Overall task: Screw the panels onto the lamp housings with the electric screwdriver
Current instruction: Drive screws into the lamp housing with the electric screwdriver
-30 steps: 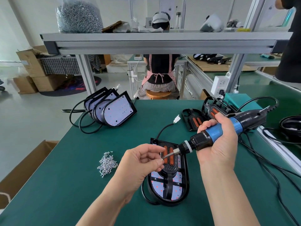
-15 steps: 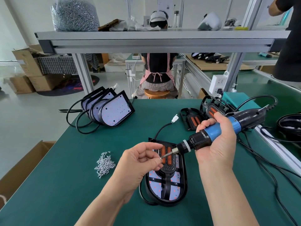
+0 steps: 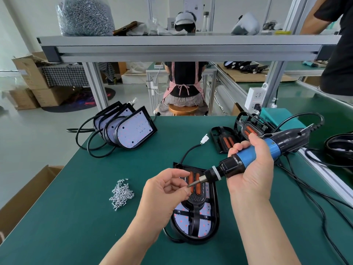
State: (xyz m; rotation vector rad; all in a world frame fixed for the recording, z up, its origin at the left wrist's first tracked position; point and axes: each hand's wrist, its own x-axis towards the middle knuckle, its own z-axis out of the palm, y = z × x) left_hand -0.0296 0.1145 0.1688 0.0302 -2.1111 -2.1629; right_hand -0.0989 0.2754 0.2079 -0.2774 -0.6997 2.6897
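- Covering the table (image 3: 76,217) is a green mat, under a grey shelf (image 3: 172,48) in a workshop.
- Right hand (image 3: 252,175) grips the screwdriver (image 3: 248,159), its axis slanting from upper right down-left over the flat housing (image 3: 212,222).
- Left hand (image 3: 164,190) pinches the bit (image 3: 194,183) tip, which points left.

A: Where does the lamp housing (image 3: 194,222) lie?
B: On the bench (image 3: 66,226), near the front, a pile of screws (image 3: 122,194) to its left.
A: Behind it?
B: Stacked lamps (image 3: 133,131) far left, panels (image 3: 224,140) far right, a bag (image 3: 84,16) on the shelf (image 3: 191,48) above.
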